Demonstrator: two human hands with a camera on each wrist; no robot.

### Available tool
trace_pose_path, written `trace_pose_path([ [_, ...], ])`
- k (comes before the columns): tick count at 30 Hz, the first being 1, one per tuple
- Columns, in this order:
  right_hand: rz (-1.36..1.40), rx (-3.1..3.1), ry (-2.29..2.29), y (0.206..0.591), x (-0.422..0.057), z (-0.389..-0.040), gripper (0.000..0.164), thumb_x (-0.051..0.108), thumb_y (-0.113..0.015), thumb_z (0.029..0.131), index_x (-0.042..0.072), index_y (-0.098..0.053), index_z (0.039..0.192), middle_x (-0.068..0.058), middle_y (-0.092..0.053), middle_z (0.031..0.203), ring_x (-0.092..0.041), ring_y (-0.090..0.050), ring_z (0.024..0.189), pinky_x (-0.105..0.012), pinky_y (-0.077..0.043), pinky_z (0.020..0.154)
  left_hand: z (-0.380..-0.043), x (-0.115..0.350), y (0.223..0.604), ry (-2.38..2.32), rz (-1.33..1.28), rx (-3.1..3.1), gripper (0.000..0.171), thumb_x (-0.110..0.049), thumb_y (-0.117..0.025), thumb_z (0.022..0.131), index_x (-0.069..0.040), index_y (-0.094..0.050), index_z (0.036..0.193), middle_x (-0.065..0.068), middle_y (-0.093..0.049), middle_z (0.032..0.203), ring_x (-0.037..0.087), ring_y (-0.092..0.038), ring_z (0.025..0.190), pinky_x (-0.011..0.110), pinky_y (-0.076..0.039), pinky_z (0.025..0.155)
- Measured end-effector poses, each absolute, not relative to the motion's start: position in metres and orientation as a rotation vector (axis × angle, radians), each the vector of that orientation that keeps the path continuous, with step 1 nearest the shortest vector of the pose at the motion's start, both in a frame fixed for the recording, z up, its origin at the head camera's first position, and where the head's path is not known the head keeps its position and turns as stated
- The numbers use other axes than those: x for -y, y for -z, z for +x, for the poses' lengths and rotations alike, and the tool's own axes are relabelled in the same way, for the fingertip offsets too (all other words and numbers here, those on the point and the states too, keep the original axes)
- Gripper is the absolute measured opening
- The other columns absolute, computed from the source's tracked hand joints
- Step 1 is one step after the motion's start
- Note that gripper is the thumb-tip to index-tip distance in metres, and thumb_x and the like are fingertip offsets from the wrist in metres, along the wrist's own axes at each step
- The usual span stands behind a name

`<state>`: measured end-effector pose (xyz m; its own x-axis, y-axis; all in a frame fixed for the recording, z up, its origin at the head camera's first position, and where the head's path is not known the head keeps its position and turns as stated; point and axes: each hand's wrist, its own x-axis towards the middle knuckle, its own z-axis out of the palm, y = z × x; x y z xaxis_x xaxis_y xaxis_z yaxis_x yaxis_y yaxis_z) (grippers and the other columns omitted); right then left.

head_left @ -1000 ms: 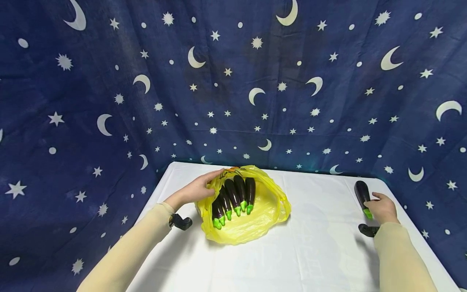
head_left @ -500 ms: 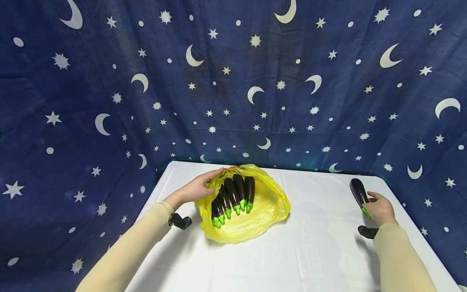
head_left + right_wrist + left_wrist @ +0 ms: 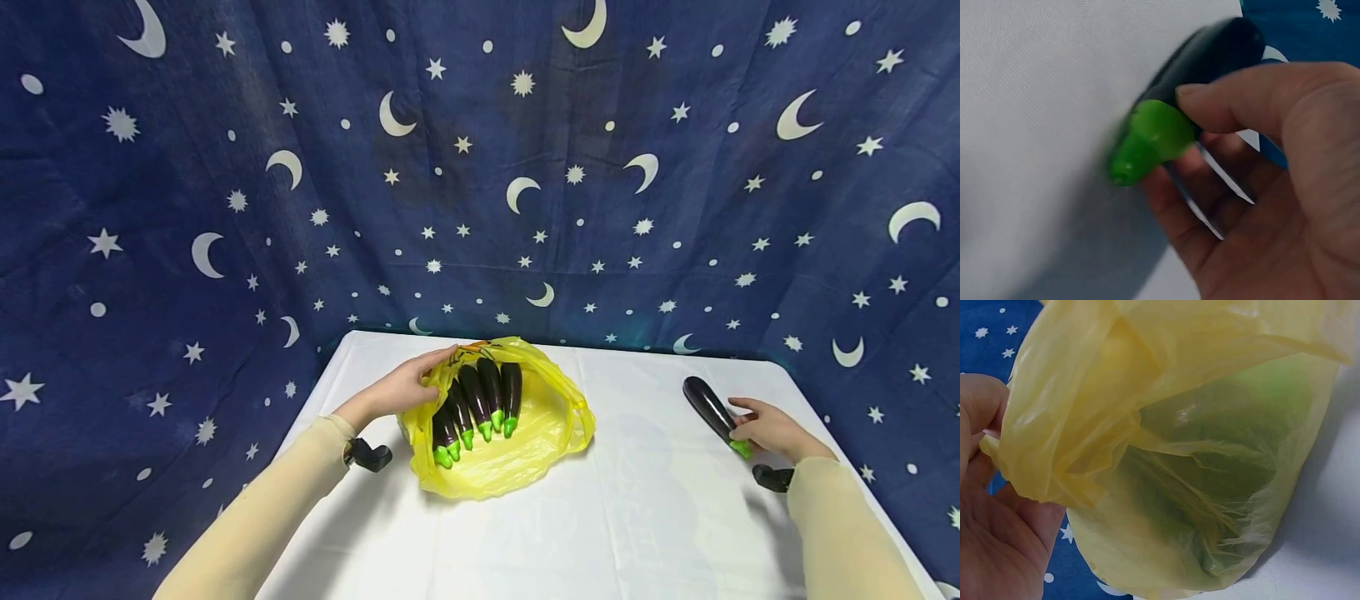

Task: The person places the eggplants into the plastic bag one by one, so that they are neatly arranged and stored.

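My right hand (image 3: 768, 429) pinches a dark purple eggplant (image 3: 705, 402) near its green stem end, over the right part of the table. In the right wrist view, thumb and fingers close on the eggplant (image 3: 1210, 59) just behind the bright green cap (image 3: 1160, 128), and the stem points down and left. At the left, my left hand (image 3: 393, 389) grips the upper left rim of a yellow plastic bag (image 3: 547, 433), whose mouth gapes forward. Several eggplants (image 3: 474, 398) lie side by side in the bag. Through its film (image 3: 1097, 381) they show only as dark blurred shapes in the left wrist view.
A white cloth covers the table (image 3: 637, 517), and the bag rests on its left half. Behind and at both sides hangs a dark blue curtain (image 3: 480, 208) with moons and stars. Black camera mounts (image 3: 367, 455) sit at both wrists.
The right hand has taken the eggplant leftward from the right side of the table, and the eggplant now tilts further left. The left hand and bag have stayed in place.
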<state>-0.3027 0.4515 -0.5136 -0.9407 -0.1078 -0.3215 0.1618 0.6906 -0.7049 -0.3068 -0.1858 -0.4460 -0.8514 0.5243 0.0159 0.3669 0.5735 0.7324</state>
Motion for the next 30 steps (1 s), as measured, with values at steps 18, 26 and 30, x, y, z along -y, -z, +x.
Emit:
trace_pose_path([
  [18,-0.027,-2.582,1.093,0.514,-0.445,-0.311,0.084,0.003,-0.066,0.087,-0.011,-0.018,0.155,-0.042,-0.046,0.132,-0.033,-0.058,0.102,-0.040,-0.052,0.072,-0.308,0.186,0.448,-1.144,0.752,-2.605,0.082,0.000,-0.060,0.089,-0.017,-0.030,0.163,0.005,-0.030,0.165,0.025,-0.030,0.149,0.047,-0.030,0.119],
  [26,-0.033,-2.561,1.082,0.511,-0.439,-0.309,0.085,0.003,-0.066,0.087,-0.010,-0.017,0.156,-0.043,-0.046,0.130,-0.031,-0.058,0.099,-0.040,-0.051,0.071,-0.308,0.186,0.447,-1.150,0.753,-2.603,0.081,0.000,-0.059,0.089,-0.017,-0.031,0.163,0.006,-0.031,0.165,0.025,-0.031,0.149,0.047,-0.030,0.119],
  [30,-0.029,-2.555,1.068,0.509,-0.436,-0.308,0.086,0.004,-0.067,0.087,-0.011,-0.017,0.155,-0.044,-0.046,0.129,-0.032,-0.058,0.098,-0.040,-0.052,0.071,-0.308,0.187,0.448,-1.157,0.751,-2.597,0.080,0.001,-0.059,0.089,-0.016,-0.031,0.162,0.006,-0.031,0.165,0.025,-0.031,0.149,0.046,-0.029,0.119],
])
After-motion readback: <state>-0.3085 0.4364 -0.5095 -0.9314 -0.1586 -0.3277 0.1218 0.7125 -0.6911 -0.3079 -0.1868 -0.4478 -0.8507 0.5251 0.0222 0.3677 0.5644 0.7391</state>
